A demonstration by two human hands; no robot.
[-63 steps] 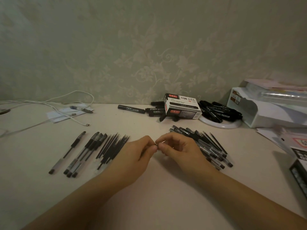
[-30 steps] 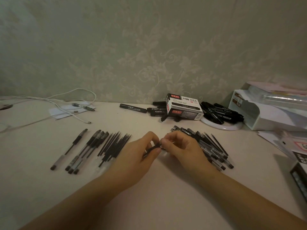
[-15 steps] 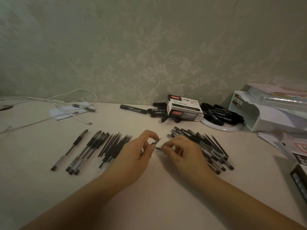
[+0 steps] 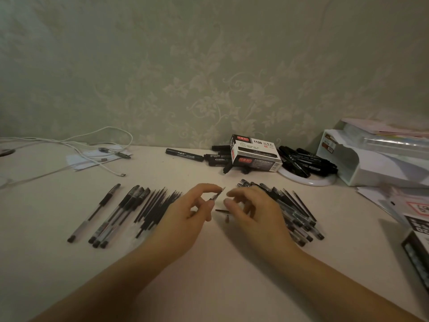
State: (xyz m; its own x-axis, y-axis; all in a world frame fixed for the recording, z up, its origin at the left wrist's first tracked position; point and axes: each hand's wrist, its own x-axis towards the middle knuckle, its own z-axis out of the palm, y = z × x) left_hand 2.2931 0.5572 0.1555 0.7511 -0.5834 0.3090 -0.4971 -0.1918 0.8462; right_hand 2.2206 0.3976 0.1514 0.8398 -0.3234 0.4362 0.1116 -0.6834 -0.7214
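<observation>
My left hand [image 4: 183, 217] pinches a thin black pen refill [image 4: 217, 195] between thumb and forefinger, its tip pointing up and right. My right hand [image 4: 253, 212] hovers just right of it with fingers loosely curved, holding nothing. Two small dark pen parts [image 4: 224, 213] lie on the table between the hands. Left of my left hand lie several black gel pens [image 4: 111, 214] and a row of bare refills [image 4: 155, 208]. A heap of gel pens [image 4: 294, 210] lies under and right of my right hand.
The white table [image 4: 209, 275] meets a patterned wall. At the back sit a marker box [image 4: 255, 154], loose black markers [image 4: 185, 155], a white dish of markers [image 4: 306, 162], a white tray [image 4: 376, 166], white cables [image 4: 76, 147] and papers [image 4: 394, 198]. A dark box [image 4: 417, 249] is at right.
The hands were joined on one pen. They have come apart: my left keeps the refill, my right has let go, and small parts now lie on the table between them.
</observation>
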